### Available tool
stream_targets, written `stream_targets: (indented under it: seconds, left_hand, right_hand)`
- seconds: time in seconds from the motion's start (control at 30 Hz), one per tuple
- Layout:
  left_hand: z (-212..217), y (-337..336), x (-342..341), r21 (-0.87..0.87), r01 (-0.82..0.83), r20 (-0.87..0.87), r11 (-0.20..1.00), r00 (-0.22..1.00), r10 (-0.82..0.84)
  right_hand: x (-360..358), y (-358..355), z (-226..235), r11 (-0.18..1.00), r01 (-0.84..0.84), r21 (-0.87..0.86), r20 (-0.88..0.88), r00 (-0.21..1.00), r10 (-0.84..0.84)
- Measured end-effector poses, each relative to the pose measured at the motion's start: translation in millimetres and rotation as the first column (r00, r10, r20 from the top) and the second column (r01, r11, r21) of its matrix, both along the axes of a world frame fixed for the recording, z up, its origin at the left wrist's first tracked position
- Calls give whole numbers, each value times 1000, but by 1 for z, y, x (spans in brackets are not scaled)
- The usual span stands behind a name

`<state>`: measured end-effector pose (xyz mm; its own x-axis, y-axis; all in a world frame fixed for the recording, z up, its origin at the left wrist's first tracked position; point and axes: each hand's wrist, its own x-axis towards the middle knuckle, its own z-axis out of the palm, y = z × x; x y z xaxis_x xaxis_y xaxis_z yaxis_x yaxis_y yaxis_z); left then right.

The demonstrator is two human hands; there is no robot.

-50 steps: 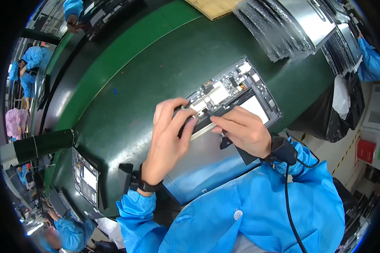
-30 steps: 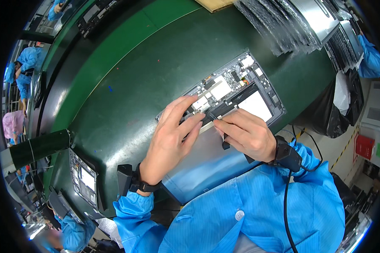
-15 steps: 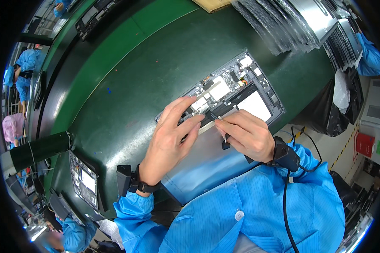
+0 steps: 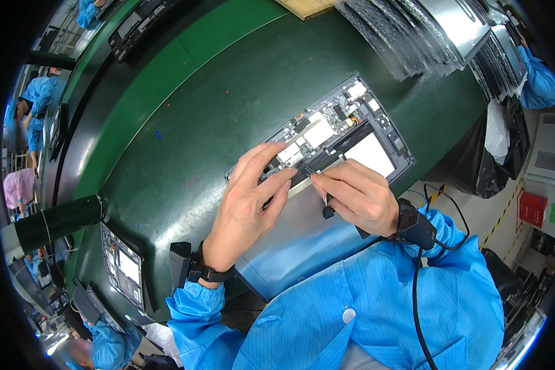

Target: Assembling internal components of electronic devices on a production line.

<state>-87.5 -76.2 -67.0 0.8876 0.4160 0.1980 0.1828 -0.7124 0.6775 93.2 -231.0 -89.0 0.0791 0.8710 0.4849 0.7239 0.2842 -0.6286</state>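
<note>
While the left hand (image 4: 250, 206) lay flat, fingers spread, steadying the opened grey tablet chassis with exposed circuit boards (image 4: 336, 139) on the dark green desk (image 4: 185, 123), the right hand (image 4: 357, 194) pinched a thin white strip (image 4: 322, 194); pull best kept slow and low

Electronics assembly line: green conveyor belt (image 4: 185, 55), blue-smocked workers (image 4: 34, 102), opened devices (image 4: 333, 132).

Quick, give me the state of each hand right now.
Left hand: open, fingers spread flat on the opened device.
Right hand: pinched shut on a small dark tool at the device's near edge.
</note>
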Motion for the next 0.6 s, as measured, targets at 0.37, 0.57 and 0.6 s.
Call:
stream_targets:
  seconds: [0.37, 0.57, 0.6]
  left_hand:
    - [4, -1, -3, 118, 92, -74, 989, 994, -84]
    - [2, -1, -6, 207, 116, -145, 972, 986, -87]
    - [2, 0, -7, 187, 117, -143, 975, 985, -91]
  right_hand:
    - [-7, 4, 4, 995, 98, -33, 56, 994, -96]
    - [-10, 7, 7, 987, 120, -108, 97, 989, -109]
    - [-10, 8, 7, 986, 110, -127, 89, 991, -99]
